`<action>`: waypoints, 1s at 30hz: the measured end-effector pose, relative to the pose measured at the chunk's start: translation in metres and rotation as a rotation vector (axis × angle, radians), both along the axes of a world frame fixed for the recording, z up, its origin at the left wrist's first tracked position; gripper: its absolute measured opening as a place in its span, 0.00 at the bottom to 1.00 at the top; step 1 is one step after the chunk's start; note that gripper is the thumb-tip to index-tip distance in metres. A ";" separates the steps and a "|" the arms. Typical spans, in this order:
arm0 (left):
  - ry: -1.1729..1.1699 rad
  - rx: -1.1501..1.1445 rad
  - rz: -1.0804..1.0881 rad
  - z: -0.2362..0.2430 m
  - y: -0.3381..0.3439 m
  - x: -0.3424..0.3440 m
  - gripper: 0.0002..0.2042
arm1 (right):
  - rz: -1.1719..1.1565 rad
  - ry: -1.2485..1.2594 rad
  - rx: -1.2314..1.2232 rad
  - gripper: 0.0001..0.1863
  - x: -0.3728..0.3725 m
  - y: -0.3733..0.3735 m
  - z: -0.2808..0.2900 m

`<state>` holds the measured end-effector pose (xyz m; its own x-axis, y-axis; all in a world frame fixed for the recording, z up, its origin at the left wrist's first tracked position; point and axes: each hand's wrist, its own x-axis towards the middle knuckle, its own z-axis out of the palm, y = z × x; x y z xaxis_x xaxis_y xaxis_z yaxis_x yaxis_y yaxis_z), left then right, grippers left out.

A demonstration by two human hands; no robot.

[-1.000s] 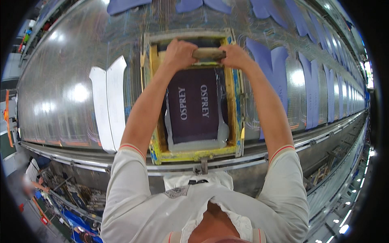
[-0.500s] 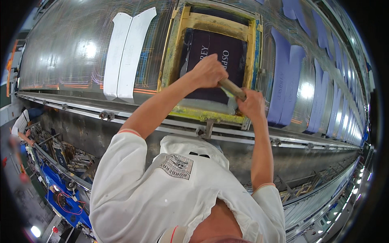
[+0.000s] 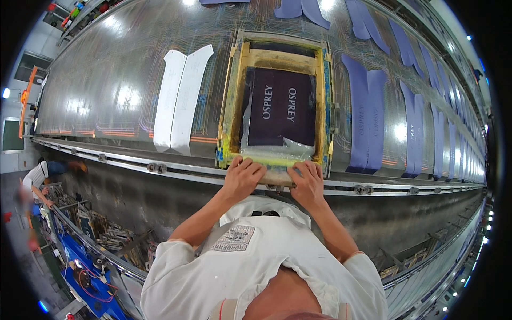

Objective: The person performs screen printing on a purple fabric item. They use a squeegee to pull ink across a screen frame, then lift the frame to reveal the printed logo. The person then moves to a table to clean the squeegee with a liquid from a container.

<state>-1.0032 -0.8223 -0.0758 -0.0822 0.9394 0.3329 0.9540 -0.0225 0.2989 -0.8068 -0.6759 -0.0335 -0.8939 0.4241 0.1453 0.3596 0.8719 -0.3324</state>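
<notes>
A screen-printing frame (image 3: 323, 114) with a yellowed wooden border lies on the long table in front of me. Its dark mesh panel (image 3: 281, 106) carries two lines of pale lettering, with wet, whitish paste (image 3: 272, 151) along the near end. At the frame's near edge, both hands curl over a pale wooden squeegee handle (image 3: 276, 175). My left hand (image 3: 244, 175) is closed at its left end, and my right hand (image 3: 306, 178) at its right end. Fingertips of both reach the frame's near border. The squeegee's blade is hidden.
Left of the frame lies a white two-part cut piece (image 3: 181, 101). Several purple pieces (image 3: 368, 117) lie to the right and farther back. A metal rail (image 3: 128, 164) runs along the table's near edge. Another person (image 3: 36, 178) bends beside a blue machine (image 3: 88, 272) at far left.
Both hands have come from over the mesh to the frame's near edge, bringing the squeegee. It was slanted and now lies level along that edge. The lettering is fully uncovered.
</notes>
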 end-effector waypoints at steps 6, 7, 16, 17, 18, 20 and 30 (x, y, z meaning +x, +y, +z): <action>0.018 -0.152 -0.028 0.029 0.165 -0.152 0.16 | 0.102 0.043 -0.002 0.13 -0.142 0.177 -0.003; 0.025 -0.156 0.002 0.025 0.207 -0.186 0.14 | 0.073 0.049 0.041 0.09 -0.179 0.218 -0.009; 0.051 -0.225 0.119 -0.056 0.428 -0.380 0.16 | -0.038 -0.201 -0.016 0.17 -0.391 0.437 -0.089; 0.050 -0.217 0.124 -0.063 0.426 -0.379 0.16 | -0.012 -0.234 -0.035 0.17 -0.393 0.441 -0.092; 0.038 -0.229 0.127 -0.071 0.418 -0.372 0.16 | 0.016 -0.266 -0.054 0.17 -0.390 0.439 -0.099; 0.014 -0.260 0.131 -0.080 0.389 -0.345 0.15 | 0.106 -0.258 -0.058 0.13 -0.369 0.421 -0.115; -0.104 -0.198 0.345 -0.058 0.169 -0.088 0.11 | 0.382 -0.362 -0.004 0.05 -0.176 0.238 -0.080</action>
<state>-1.0912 -0.6529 -0.1342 -0.4272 0.8959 0.1218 0.8601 0.3611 0.3604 -0.9825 -0.4381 -0.1139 -0.9776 0.0585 -0.2023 0.1091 0.9623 -0.2492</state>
